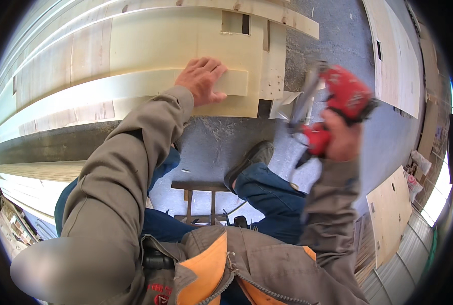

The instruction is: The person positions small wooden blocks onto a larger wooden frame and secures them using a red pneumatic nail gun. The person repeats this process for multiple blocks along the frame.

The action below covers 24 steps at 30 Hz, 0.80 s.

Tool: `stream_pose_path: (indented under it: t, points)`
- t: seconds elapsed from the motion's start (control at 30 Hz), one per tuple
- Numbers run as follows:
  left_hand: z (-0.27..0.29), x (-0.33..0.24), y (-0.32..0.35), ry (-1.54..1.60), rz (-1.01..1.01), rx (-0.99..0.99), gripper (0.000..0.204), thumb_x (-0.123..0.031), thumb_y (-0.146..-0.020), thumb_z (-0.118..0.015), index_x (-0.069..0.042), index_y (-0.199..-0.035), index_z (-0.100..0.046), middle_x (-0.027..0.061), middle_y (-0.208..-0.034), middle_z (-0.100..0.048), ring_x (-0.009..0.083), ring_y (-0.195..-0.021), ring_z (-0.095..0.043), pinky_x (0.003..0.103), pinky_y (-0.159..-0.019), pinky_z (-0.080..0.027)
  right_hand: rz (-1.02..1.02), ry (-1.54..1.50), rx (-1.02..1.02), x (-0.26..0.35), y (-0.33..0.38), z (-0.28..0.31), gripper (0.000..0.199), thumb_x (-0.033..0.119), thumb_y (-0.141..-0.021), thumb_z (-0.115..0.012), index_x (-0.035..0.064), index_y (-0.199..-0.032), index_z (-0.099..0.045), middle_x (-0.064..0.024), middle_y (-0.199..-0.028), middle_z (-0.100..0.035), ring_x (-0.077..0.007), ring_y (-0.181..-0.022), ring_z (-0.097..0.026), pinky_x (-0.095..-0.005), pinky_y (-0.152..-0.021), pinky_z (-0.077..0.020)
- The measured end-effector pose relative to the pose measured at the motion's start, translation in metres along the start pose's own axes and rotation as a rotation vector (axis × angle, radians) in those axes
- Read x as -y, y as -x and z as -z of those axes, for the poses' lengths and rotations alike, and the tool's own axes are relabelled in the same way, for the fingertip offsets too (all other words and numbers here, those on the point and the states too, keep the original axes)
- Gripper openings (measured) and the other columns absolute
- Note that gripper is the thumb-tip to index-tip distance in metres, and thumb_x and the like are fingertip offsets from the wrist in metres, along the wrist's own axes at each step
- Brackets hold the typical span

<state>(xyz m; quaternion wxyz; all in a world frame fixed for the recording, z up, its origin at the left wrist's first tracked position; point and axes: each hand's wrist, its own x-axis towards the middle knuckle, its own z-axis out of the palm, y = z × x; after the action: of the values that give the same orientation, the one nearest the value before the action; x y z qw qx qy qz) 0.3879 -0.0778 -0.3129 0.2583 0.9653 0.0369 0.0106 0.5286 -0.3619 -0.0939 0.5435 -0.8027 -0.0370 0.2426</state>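
Observation:
My left hand (202, 80) presses flat on a pale wooden strip (135, 81), its fingers spread and thumb out to the right. The strip lies lengthwise on a broad light plywood panel (165, 38), which has a rectangular cutout near its right end. To the right, held up off the panel, a red nail gun (346, 94) is gripped in my right hand (344, 137), the fingers wrapped round its handle. The nail gun is smeared by motion, and its nose points left, beyond the panel's right end.
More boards (48, 170) are stacked at the left. Large plywood sheets (396, 61) lie on the grey floor at the right, with another plywood sheet (390, 216) lower down. A small wooden stool (198, 187) stands between my legs. White bags (420, 163) sit at the far right.

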Motion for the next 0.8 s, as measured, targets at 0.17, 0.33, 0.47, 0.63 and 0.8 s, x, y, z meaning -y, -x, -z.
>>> stream_pose_path:
  t: [0.17,0.33,0.47,0.63,0.8]
  points:
    - [0.0,-0.006,-0.008,0.031,-0.002,0.021,0.076,-0.04,-0.079,-0.087,-0.008,-0.142,-0.059,0.0089,-0.141,-0.059,0.0267,-0.14,-0.05,0.043,-0.121,-0.036,-0.173,-0.173,0.128,-0.088,0.045,-0.098,0.034,0.001,-0.093,-0.075,0.0017,-0.125,-0.064,-0.0059,-0.113,-0.068,-0.0141,-0.098,-0.067,-0.031,-0.081,-0.0558]
    - [-0.005,-0.001,-0.006,0.019,-0.031,-0.03,0.073,-0.027,-0.073,-0.089,-0.01,-0.139,-0.061,0.0084,-0.138,-0.061,0.0292,-0.136,-0.054,0.043,-0.117,-0.04,-0.116,-0.186,0.202,-0.13,0.066,-0.14,0.041,0.003,-0.093,-0.078,-0.0012,-0.129,-0.058,-0.0089,-0.121,-0.066,-0.0169,-0.107,-0.067,-0.0327,-0.095,-0.0552]
    - [-0.005,-0.002,-0.004,0.004,-0.058,-0.056,0.073,-0.027,-0.073,-0.088,-0.009,-0.139,-0.06,0.0097,-0.137,-0.061,0.0301,-0.134,-0.055,0.044,-0.116,-0.04,-0.004,-0.049,0.186,-0.155,0.067,-0.155,0.041,0.006,-0.09,-0.08,0.0003,-0.126,-0.061,-0.0139,-0.117,-0.067,-0.0249,-0.105,-0.069,-0.037,-0.094,-0.0547]
    - [-0.012,0.001,-0.006,0.012,-0.071,-0.072,0.075,-0.038,-0.075,-0.086,-0.008,-0.139,-0.06,0.0106,-0.137,-0.06,0.0318,-0.133,-0.055,0.045,-0.116,-0.04,-0.016,0.069,0.17,-0.153,0.073,-0.165,0.045,0.013,-0.09,-0.08,0.0033,-0.131,-0.063,-0.0189,-0.119,-0.068,-0.0368,-0.109,-0.067,-0.0431,-0.097,-0.0532]
    - [-0.011,-0.001,-0.007,0.005,-0.068,-0.082,0.079,-0.043,-0.075,-0.086,-0.008,-0.14,-0.059,0.0105,-0.137,-0.059,0.0327,-0.133,-0.055,0.045,-0.116,-0.04,0.01,0.051,0.152,-0.155,0.071,-0.17,0.046,0.013,-0.092,-0.078,0.0036,-0.134,-0.062,-0.0197,-0.122,-0.068,-0.0382,-0.11,-0.067,-0.0443,-0.097,-0.053]
